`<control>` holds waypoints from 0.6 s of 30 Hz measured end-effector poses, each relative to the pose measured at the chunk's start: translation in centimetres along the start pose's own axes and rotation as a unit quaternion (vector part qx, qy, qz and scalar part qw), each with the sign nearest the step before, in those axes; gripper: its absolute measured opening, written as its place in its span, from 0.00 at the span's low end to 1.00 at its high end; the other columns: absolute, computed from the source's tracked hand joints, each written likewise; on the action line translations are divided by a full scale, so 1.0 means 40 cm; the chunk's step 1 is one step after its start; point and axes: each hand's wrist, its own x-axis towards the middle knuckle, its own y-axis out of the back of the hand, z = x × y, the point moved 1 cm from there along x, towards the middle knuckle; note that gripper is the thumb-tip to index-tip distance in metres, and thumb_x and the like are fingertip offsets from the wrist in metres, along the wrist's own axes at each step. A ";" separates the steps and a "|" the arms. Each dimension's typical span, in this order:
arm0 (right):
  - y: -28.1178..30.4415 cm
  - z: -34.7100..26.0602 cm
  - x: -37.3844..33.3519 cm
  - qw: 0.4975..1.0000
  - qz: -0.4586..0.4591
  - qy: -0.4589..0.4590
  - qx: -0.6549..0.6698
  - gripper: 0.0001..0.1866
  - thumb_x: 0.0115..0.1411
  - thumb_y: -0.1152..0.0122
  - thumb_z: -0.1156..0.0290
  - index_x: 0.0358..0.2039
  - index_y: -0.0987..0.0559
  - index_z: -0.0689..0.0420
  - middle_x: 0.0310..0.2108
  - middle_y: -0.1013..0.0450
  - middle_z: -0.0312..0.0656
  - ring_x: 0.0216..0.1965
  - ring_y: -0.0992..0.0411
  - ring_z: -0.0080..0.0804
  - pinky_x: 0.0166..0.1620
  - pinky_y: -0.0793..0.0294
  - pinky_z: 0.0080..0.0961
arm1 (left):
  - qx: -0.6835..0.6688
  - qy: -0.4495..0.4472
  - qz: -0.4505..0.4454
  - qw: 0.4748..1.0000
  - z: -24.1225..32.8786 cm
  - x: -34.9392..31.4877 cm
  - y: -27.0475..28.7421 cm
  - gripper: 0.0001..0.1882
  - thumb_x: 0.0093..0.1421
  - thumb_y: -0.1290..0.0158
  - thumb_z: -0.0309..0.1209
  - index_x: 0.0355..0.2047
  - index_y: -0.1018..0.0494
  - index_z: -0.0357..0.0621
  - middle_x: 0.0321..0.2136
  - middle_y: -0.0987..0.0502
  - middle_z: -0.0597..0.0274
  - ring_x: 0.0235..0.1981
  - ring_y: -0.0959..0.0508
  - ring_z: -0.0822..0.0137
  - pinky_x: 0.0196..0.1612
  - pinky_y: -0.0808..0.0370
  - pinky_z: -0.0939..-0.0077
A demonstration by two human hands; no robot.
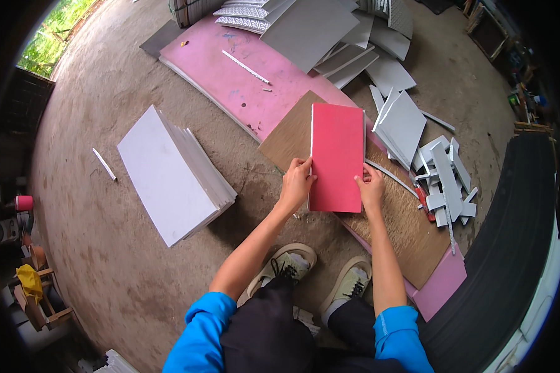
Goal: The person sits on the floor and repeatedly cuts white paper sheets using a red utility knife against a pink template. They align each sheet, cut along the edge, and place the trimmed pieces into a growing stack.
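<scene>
Both hands gripping a red rectangular panel [336,152] over a brown board [292,129].
The left hand [297,181] pinches the panel's left edge, the right hand [371,186] its right edge; a red-handled cutter [425,204] and white offcuts [445,177] lie to the right on the board, a pink sheet [214,74] extends beneath it, and a stack of white panels [165,174] stands on the concrete floor [137,273] to the left.

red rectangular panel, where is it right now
In the head view, the red rectangular panel is right of centre, between the left hand and right hand, over the brown board, with the white panel stack off to its left.
</scene>
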 end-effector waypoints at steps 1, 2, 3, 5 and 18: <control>0.000 -0.004 0.000 1.000 -0.002 -0.001 0.000 0.23 0.48 0.37 0.74 0.47 0.27 0.58 0.36 0.32 0.39 0.29 0.29 0.26 0.36 0.27 0.25 | -0.003 0.004 0.000 1.000 -0.005 0.002 0.001 0.27 0.49 0.43 0.24 0.51 0.32 0.44 0.41 0.29 0.56 0.28 0.25 0.65 0.37 0.28 0.68; 0.000 -0.009 0.001 1.000 -0.004 -0.002 0.000 0.23 0.48 0.37 0.74 0.47 0.27 0.58 0.36 0.32 0.39 0.29 0.29 0.26 0.36 0.27 0.25 | -0.006 0.008 0.000 1.000 -0.011 0.003 0.001 0.27 0.48 0.43 0.24 0.51 0.31 0.44 0.40 0.29 0.57 0.27 0.26 0.66 0.36 0.28 0.69; 0.002 -0.011 0.001 1.000 -0.005 -0.005 0.000 0.23 0.48 0.37 0.74 0.47 0.27 0.58 0.36 0.32 0.39 0.29 0.29 0.26 0.36 0.27 0.25 | -0.017 0.013 -0.003 1.000 -0.010 0.003 0.002 0.27 0.48 0.43 0.24 0.51 0.31 0.44 0.40 0.29 0.58 0.27 0.25 0.67 0.36 0.28 0.69; 0.006 -0.015 -0.003 1.000 -0.007 -0.005 -0.007 0.23 0.48 0.36 0.74 0.47 0.27 0.58 0.36 0.32 0.39 0.29 0.29 0.25 0.36 0.27 0.25 | -0.039 0.024 -0.008 0.999 -0.009 0.003 0.005 0.27 0.48 0.43 0.24 0.51 0.31 0.45 0.40 0.28 0.59 0.27 0.25 0.69 0.36 0.27 0.71; 0.014 -0.016 0.003 1.000 -0.012 0.006 0.003 0.24 0.47 0.34 0.75 0.47 0.26 0.60 0.34 0.31 0.40 0.28 0.29 0.23 0.33 0.27 0.20 | -0.050 0.057 -0.048 0.996 -0.009 0.006 0.004 0.30 0.50 0.45 0.24 0.55 0.36 0.48 0.45 0.32 0.62 0.30 0.25 0.72 0.38 0.27 0.73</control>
